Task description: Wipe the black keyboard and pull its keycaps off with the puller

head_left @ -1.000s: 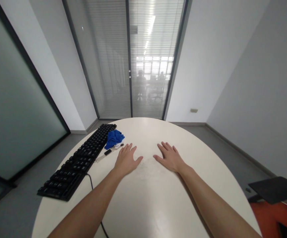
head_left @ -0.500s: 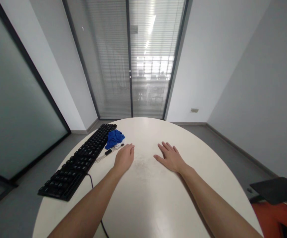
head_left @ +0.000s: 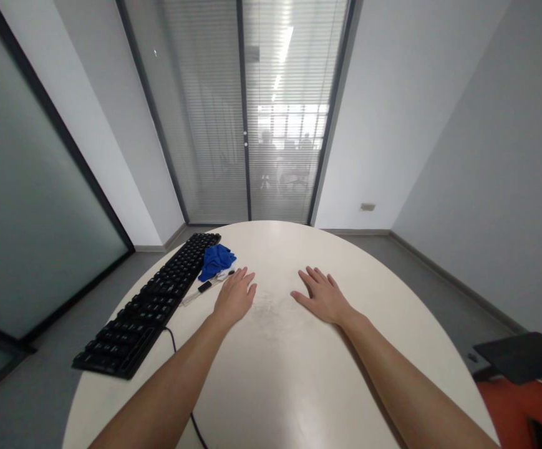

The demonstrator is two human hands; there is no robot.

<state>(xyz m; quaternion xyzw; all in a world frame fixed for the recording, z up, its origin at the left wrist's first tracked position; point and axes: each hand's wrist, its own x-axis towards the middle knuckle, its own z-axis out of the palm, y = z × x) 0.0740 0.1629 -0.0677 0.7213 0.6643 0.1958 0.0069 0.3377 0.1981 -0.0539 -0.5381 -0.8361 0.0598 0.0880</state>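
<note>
My left hand (head_left: 234,297) is over the white round table (head_left: 271,386), palm down, fingers stretched forward with nothing in them. Just beyond and left of it lie a crumpled blue cloth (head_left: 216,260) and a small black piece (head_left: 204,287) on a pale cord or strip. Part of that strip is hidden by the hand. My right hand (head_left: 322,295) rests flat on the tabletop with its fingers spread and thumb pointing left; it holds nothing.
A black keyboard (head_left: 144,305) lies slanted along the table's left edge, its black cable (head_left: 198,430) running under my left forearm. At the lower right are a black flat panel (head_left: 523,355) and something red (head_left: 509,405). A glass partition with blinds (head_left: 284,162) stands behind.
My left hand has opened from a loosely curled shape to a flat one with fingers stretched out. The right hand stays in place.
</note>
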